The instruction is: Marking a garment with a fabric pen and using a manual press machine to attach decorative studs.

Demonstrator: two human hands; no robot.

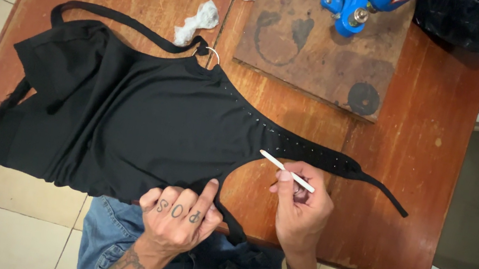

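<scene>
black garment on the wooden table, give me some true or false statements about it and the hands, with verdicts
1. The right hand holds a thin white marking stick. True.
2. The left hand is lifted clear of the black garment. False: its fingers press on the garment's lower edge at the near side of the table.
3. A small metal ring sits where a strap meets the garment's top. True.
4. The blue metal tool rests on the garment. False: it stands on a worn board at the far side, apart from the garment.
5. A row of small pale dots runs along the garment's narrow right part. True.
</scene>
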